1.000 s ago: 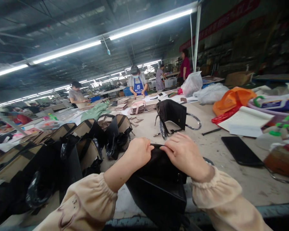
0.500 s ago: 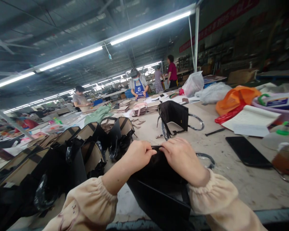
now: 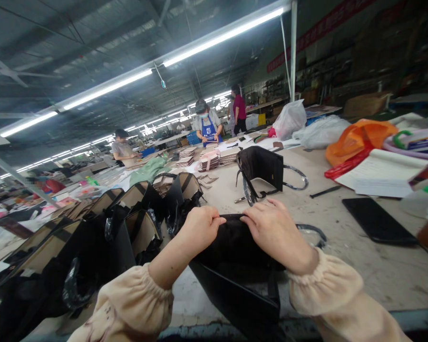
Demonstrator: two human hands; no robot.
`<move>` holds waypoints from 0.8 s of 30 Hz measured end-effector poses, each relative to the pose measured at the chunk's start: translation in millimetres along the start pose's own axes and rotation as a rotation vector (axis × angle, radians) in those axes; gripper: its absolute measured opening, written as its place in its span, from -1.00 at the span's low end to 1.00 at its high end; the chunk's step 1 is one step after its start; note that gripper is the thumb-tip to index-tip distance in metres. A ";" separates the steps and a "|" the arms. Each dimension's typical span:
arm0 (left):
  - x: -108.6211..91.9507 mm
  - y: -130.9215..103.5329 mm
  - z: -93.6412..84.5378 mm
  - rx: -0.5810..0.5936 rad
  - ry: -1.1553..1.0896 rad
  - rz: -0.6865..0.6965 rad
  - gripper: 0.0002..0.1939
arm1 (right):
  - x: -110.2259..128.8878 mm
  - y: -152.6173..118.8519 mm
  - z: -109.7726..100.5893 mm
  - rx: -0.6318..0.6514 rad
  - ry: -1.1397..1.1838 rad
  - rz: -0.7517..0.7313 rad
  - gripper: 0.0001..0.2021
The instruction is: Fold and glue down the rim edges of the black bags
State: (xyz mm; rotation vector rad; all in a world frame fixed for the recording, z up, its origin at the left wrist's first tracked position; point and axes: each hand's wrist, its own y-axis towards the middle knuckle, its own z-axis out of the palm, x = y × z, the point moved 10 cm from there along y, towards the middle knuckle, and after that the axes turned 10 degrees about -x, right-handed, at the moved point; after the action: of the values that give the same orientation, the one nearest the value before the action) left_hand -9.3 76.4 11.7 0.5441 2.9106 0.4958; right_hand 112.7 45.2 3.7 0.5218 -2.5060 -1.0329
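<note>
A black handbag [image 3: 235,294] stands with its mouth up at the front edge of the table, right before me. My left hand [image 3: 201,228] pinches its far rim between thumb and fingers. A short way to the right, my right hand [image 3: 274,232] grips the same rim, and a stretch of black edge shows between the two. The bag's inside is dark, and its lower part runs out of view. Beyond my right hand, a plastic-wrapped handle [image 3: 312,232] lies on the table. Farther back stands another black bag [image 3: 262,166] with wrapped handles.
Several black bags with tan insides [image 3: 142,232] crowd the left side. To the right lie a black phone [image 3: 378,221], an open notebook [image 3: 385,173], a dark strip [image 3: 324,192] and an orange bag [image 3: 360,140]. Stacked pieces [image 3: 209,161] and a co-worker in a blue apron [image 3: 209,128] are farther back.
My hands have moved slightly apart along the rim, baring more of the edge between them. The view has shifted a little. In the background, the person in the dark red top has moved left.
</note>
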 end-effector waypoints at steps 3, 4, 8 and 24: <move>0.3 -0.6 0.2 -0.011 0.031 0.009 -0.71 | 0.4 -0.2 -0.8 -0.003 -0.001 -0.001 -0.83; 0.4 -0.7 0.2 -0.015 0.042 0.010 -0.71 | 0.6 -0.2 -0.9 -0.002 -0.002 -0.003 -0.83; 1.2 -0.5 1.2 -0.016 0.073 -0.004 -0.70 | 1.5 -0.3 -0.8 0.004 -0.007 -0.004 -0.82; -1.4 -1.3 2.0 0.004 0.143 -0.030 -0.70 | 1.0 0.2 -1.0 0.033 0.027 -0.019 -0.78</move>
State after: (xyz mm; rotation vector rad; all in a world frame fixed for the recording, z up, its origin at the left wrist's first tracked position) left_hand -8.0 75.4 9.5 0.4839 3.0505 0.5458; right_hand 112.4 44.3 4.7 0.5667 -2.5031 -0.9860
